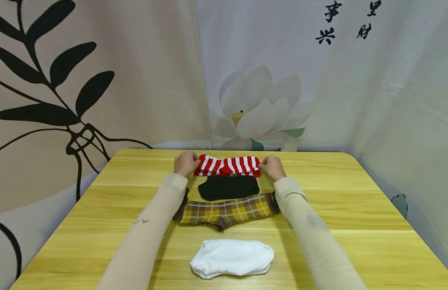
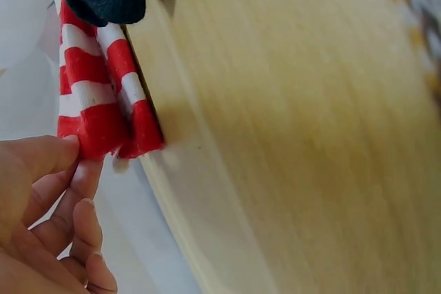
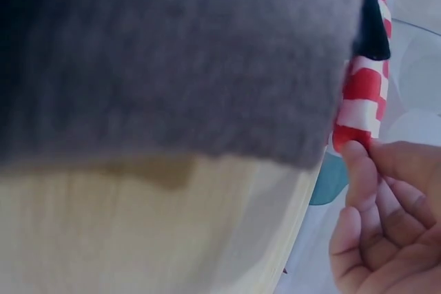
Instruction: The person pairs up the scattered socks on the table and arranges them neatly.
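Observation:
A pair of red-and-white striped socks (image 1: pixel 227 165) lies stretched sideways near the table's far edge. My left hand (image 1: pixel 186 164) pinches its left end between thumb and fingers, and in the left wrist view two layers show at that end. At the opposite end, my right hand (image 1: pixel 272 167) pinches the red tip with thumb and forefinger. Just nearer than the stripes are folded black socks (image 1: pixel 228 188). Below those, yellow-and-brown plaid socks (image 1: pixel 227 210) spread between my forearms. White socks (image 1: pixel 232 258) lie closest to me.
All the socks are laid in rows on a light wooden table (image 1: pixel 354 213). A curtain (image 1: pixel 155 80) printed with leaves and a lotus hangs behind the far edge. Blurred grey-brown fabric (image 3: pixel 172 60) covers much of the right wrist view.

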Tool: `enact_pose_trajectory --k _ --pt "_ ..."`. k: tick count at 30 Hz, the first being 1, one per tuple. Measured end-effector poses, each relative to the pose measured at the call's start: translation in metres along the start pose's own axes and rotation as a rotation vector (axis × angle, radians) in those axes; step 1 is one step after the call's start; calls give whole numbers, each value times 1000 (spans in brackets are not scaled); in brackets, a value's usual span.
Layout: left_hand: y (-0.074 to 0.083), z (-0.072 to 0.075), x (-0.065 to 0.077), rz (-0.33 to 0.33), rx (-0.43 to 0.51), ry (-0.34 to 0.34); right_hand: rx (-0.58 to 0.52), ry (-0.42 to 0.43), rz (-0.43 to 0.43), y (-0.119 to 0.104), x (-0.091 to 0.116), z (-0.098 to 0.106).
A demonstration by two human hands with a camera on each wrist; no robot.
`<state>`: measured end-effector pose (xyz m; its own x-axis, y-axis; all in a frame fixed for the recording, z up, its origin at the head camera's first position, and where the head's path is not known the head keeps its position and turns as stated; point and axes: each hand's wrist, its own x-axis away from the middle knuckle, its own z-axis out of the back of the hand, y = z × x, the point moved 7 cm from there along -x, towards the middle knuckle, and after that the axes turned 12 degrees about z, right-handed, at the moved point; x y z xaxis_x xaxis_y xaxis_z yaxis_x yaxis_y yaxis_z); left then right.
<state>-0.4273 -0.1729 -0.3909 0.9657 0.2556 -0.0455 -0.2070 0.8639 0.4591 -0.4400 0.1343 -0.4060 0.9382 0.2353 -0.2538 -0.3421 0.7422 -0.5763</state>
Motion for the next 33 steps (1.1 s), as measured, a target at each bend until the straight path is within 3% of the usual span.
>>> enact_pose_trajectory --k 8,19,27,33 --pt "-2 -6 2 -2 -25 -55 4 -47 -29 4 4 -3" --pt "-4 -10 -1 -7 -31 -79 -20 -77 -47 3 10 -2" --pt "-6 2 2 -15 -8 -80 -5 -77 -18 1 8 6" --pt "4 15 -3 -79 -94 -17 60 -91 38 -6 0 24"
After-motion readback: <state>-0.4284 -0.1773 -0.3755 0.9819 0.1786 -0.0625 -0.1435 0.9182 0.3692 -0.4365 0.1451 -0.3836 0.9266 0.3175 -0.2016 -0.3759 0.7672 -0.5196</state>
